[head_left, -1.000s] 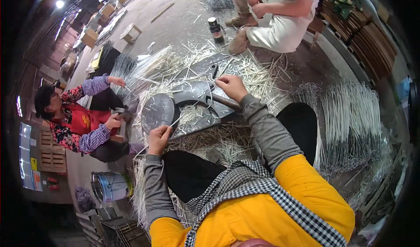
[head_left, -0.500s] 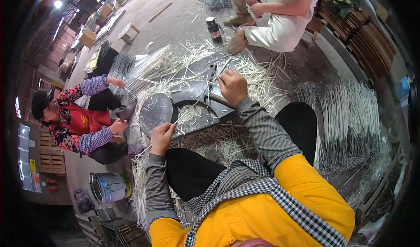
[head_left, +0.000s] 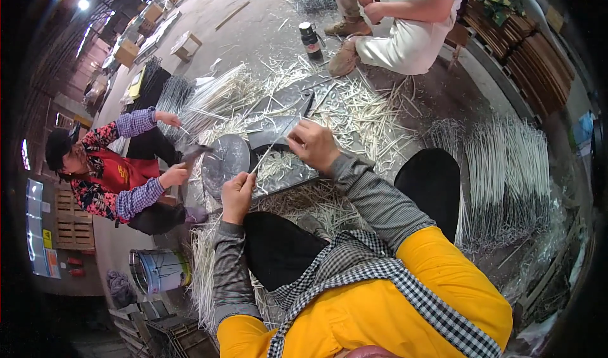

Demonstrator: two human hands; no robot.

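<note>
Between the hands (head_left: 237,198) slants a thin pale stick (head_left: 263,159).

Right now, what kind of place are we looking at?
Probably a workshop or small factory floor for hand work: many thin pale rods are massed at the right, short pale pieces litter the work area, and a co-worker in a red apron holds a hand tool.

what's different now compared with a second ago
The right hand has moved left and nearer the body, toward the left hand, which has shifted slightly right and still holds a thin pale strip; whether the right also grips it is unclear. The co-worker at left has moved a dark-bladed tool rightward. The flask and the person in pale trousers stayed put.
</note>
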